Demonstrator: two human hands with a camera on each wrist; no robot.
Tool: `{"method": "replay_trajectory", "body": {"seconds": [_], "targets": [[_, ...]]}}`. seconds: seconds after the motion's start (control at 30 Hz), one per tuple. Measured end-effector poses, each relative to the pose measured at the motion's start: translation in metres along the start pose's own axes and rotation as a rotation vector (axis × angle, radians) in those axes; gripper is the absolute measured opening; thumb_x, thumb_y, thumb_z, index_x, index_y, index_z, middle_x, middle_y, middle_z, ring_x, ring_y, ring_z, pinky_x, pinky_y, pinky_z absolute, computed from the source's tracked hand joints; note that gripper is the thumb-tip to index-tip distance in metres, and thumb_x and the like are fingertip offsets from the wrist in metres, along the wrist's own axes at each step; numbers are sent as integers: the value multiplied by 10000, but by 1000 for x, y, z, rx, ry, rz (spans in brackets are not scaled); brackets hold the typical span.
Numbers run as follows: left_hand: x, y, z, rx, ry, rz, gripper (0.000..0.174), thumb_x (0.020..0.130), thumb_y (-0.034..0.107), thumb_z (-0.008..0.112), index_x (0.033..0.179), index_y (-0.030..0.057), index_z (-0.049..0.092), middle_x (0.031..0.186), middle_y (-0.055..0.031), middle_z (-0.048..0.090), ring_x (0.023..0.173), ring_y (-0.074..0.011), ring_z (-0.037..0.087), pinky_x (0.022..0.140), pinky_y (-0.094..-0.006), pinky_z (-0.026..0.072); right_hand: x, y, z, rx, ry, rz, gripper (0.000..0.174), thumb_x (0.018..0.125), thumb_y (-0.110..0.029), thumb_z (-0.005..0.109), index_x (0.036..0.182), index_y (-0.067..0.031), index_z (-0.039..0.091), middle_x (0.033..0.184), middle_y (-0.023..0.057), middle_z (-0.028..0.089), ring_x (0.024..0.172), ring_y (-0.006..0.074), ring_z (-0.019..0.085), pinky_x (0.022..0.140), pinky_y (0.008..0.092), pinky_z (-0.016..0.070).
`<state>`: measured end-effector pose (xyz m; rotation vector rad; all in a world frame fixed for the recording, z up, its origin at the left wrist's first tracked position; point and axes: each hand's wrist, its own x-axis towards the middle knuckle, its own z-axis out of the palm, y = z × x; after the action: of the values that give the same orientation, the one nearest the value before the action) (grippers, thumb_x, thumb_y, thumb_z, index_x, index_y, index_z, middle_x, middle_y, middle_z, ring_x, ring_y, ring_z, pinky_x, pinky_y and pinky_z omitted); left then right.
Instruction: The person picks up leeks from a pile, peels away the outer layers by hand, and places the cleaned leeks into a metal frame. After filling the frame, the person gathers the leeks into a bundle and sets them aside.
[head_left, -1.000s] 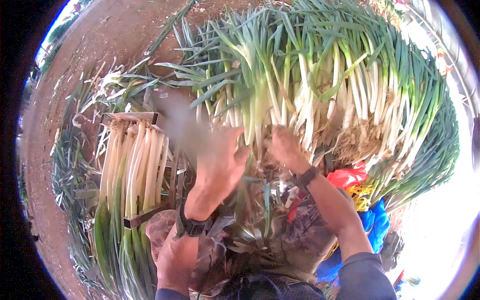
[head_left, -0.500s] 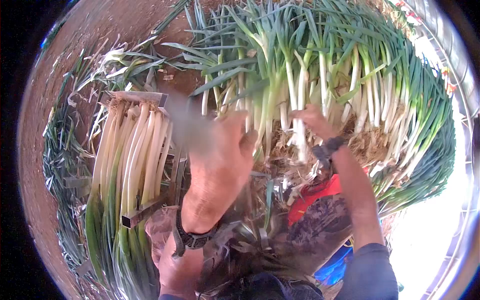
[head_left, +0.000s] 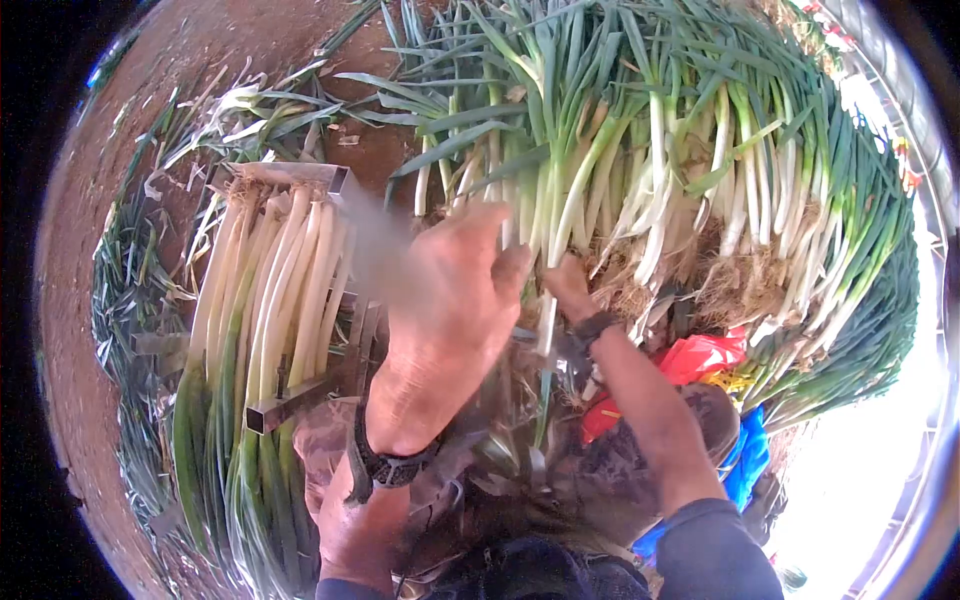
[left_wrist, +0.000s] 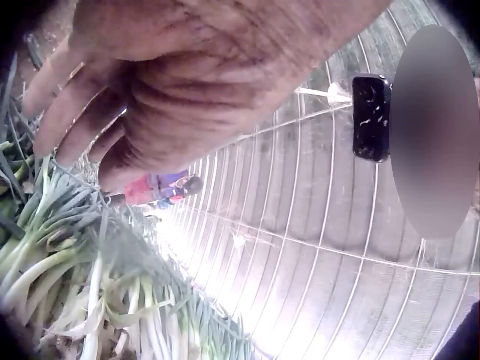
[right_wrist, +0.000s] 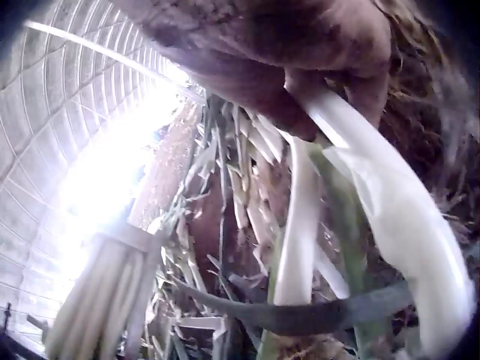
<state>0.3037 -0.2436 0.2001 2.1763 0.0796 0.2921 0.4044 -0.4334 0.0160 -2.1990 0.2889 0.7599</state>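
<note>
My right hand grips a leek by its white shank, at the near side of the upright row. In the right wrist view the curled fingers close round the pale stalk, whose loose outer skin peels away. Across from it, my left hand hovers left of that leek, thumb apart from the fingers. The left wrist view shows its palm with loosely bent fingers and nothing held, above the leek leaves. A grey blur covers part of this hand in the head view.
Left of me, trimmed leeks lie in a metal frame. A big pile of leeks with soil-covered roots fills the far and right sides. Red plastic and blue plastic lie near my right knee. Leaf scraps litter the ground.
My right hand reached right into the pile, then came back left with a leek in its grip. The left hand stayed near its place, shifting slightly right.
</note>
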Motion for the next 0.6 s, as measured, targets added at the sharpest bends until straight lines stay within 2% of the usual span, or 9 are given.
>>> {"method": "replay_trajectory", "body": {"seconds": [0.1,0.17,0.27,0.33,0.4,0.47,0.5,0.53,0.6], "targets": [[-11,-11,7,13,102,166,318,845,124,709,1123,-7,628,971,-207,686,877,-343,685,751,-408,536,-6,16,24,231,246,-252,407,701,-208,709,959,102,654,934,208,695,842,281,673,748,379,508],[-13,-11,7,115,126,207,318,830,88,718,1118,-3,617,977,-204,682,858,-353,677,745,-422,534,-3,18,13,449,62,-248,328,704,-192,722,874,83,670,823,157,691,717,249,647,699,373,513],[-12,-7,2,170,37,128,335,821,63,720,1130,-2,610,974,-205,680,872,-354,674,742,-424,535,11,18,2,410,54,-270,289,717,-153,718,890,73,671,783,115,663,708,200,620,653,333,508],[-14,-17,5,239,111,345,327,827,68,708,1130,-9,612,954,-203,683,841,-341,685,715,-403,538,3,3,-17,96,25,-167,230,760,-129,720,885,59,674,796,90,664,709,170,628,597,293,506],[-9,-13,5,86,25,151,332,841,74,697,1151,-12,612,900,-192,695,782,-318,700,682,-390,539,-32,-17,-22,624,-83,-288,277,824,-178,719,950,60,656,808,71,657,690,139,618,528,263,480],[-6,-13,7,56,35,173,328,865,96,686,1162,-21,609,843,-178,703,731,-302,708,660,-380,539,-94,-78,-61,229,-349,-395,363,889,-275,657,956,76,594,803,62,528,711,167,538,562,270,469],[-5,-11,6,47,-8,136,330,877,110,679,1170,-25,608,826,-181,702,730,-299,709,659,-377,539,-94,-75,-54,247,-246,-309,357,891,-287,672,1028,40,628,809,88,566,722,210,551,642,303,492],[-5,-9,7,38,-58,91,333,890,123,672,1179,-28,606,808,-183,702,730,-297,710,659,-375,539,-131,-107,-57,-482,-68,-518,329,872,-251,696,1076,0,636,804,129,605,764,254,587,713,366,505],[-1,8,-2,43,-190,-89,459,923,252,662,1237,-63,549,874,-214,698,756,-313,690,714,-375,554,-123,-80,-23,-134,-83,-1079,237,896,-115,644,1064,40,583,823,95,660,770,197,650,660,343,543]]}}
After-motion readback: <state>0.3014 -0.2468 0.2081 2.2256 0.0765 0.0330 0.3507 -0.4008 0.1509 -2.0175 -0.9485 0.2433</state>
